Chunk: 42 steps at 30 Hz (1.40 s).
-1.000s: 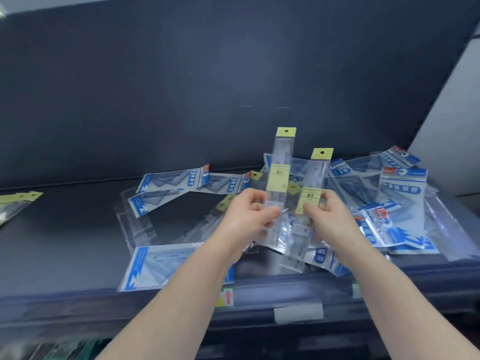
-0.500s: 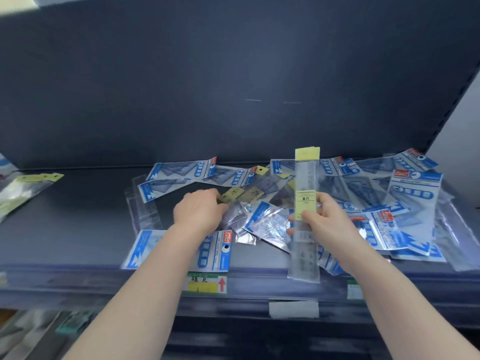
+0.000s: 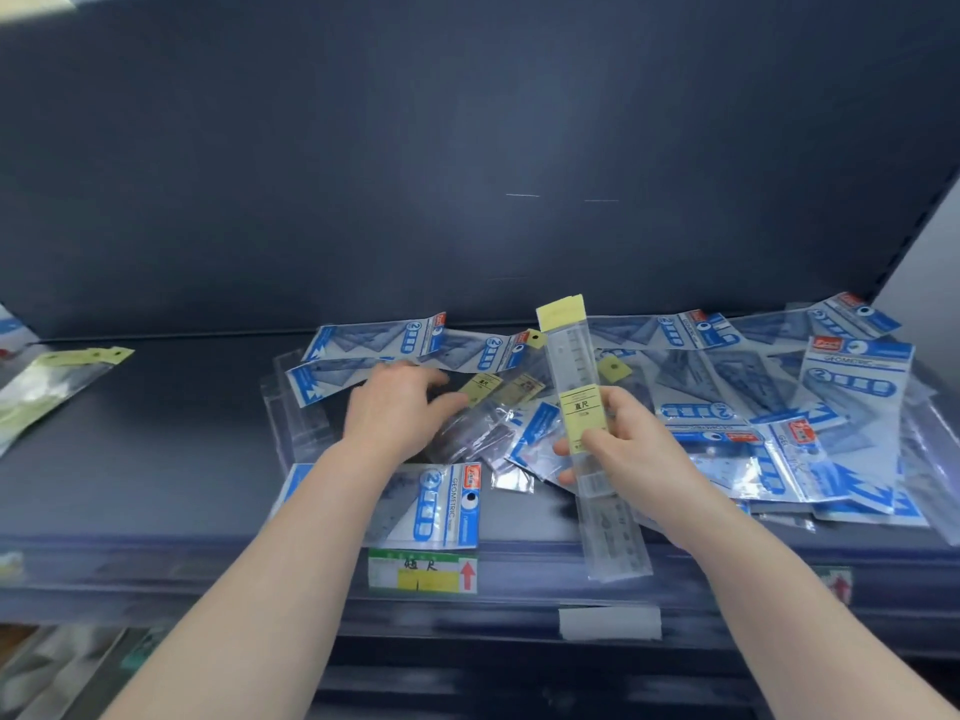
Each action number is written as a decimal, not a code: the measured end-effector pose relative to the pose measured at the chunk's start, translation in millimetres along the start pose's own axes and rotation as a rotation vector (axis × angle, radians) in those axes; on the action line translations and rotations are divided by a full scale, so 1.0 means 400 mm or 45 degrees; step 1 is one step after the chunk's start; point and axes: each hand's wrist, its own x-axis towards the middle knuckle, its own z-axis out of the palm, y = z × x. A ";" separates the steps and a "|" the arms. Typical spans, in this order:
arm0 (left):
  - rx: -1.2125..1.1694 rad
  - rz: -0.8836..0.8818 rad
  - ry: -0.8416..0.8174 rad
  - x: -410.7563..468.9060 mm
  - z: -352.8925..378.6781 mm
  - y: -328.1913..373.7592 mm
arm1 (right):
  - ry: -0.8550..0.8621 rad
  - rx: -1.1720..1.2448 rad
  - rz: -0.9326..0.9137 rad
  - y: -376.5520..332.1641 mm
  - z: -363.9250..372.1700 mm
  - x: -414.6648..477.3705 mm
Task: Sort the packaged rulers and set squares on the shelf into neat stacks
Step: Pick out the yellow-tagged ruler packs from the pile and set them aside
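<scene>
Right hand (image 3: 628, 449) pinches a clear packaged ruler (image 3: 574, 366) at its yellow middle label, with the thumb on the front and the fingers curled behind. Left hand (image 3: 395, 413) lies palm-down on the heap, fingers spread and nearly straight, gripping nothing. Its thumb is beside two more ruler packs (image 3: 488, 407) lying flat.

Shelf (image 3: 156, 459): dark blue-grey and flat, with a plain dark back panel (image 3: 467, 148) rising behind it. A pale wall shows at the far right edge. The front lip carries a green-and-yellow price label (image 3: 422, 573) with a red arrow and, lower down, a blank white tag (image 3: 609, 622).

Held ruler: above the shelf's front edge, long axis near upright, top leaning slightly left. The yellow header points up and away from the person, and the lower end hangs past the lip.

Set square packs (image 3: 852, 397), blue and white, lie overlapped at mixed angles across the middle and right of the shelf. One front pack (image 3: 447, 506) lies flat at the edge, partly under the left forearm.

Hard to make out: the yellow-topped packs (image 3: 47, 387) at far left are blurred and cut off by the frame. Everything below the shelf is smeared.
</scene>
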 end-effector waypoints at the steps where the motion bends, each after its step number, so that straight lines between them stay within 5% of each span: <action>1: -0.038 0.057 -0.042 0.000 -0.004 0.011 | 0.005 0.006 0.003 -0.004 0.010 0.003; 4: 0.142 0.171 -0.180 0.008 -0.010 0.019 | 0.024 0.009 0.016 -0.017 0.030 0.010; 10: 0.323 -0.034 -0.078 0.055 -0.021 -0.095 | 0.110 -0.038 0.015 -0.040 0.055 0.030; 13: -0.083 0.158 -0.108 0.060 -0.028 -0.076 | 0.152 0.003 0.054 -0.047 0.078 0.048; 16: -0.014 0.373 -0.361 0.054 -0.009 -0.052 | 0.176 -0.001 0.063 -0.055 0.099 0.058; 21: 0.286 0.176 -0.270 0.108 -0.018 -0.113 | 0.245 -0.048 0.073 -0.065 0.111 0.065; 28: 0.453 0.265 -0.135 0.117 -0.021 -0.071 | 0.326 -0.069 0.059 -0.080 0.164 0.071; 34: 0.114 0.491 -0.219 0.108 -0.018 -0.094 | 0.432 -0.004 0.075 -0.079 0.183 0.064; 42: 0.199 0.291 -0.217 0.121 -0.014 -0.093 | 0.452 0.037 0.079 -0.080 0.218 0.062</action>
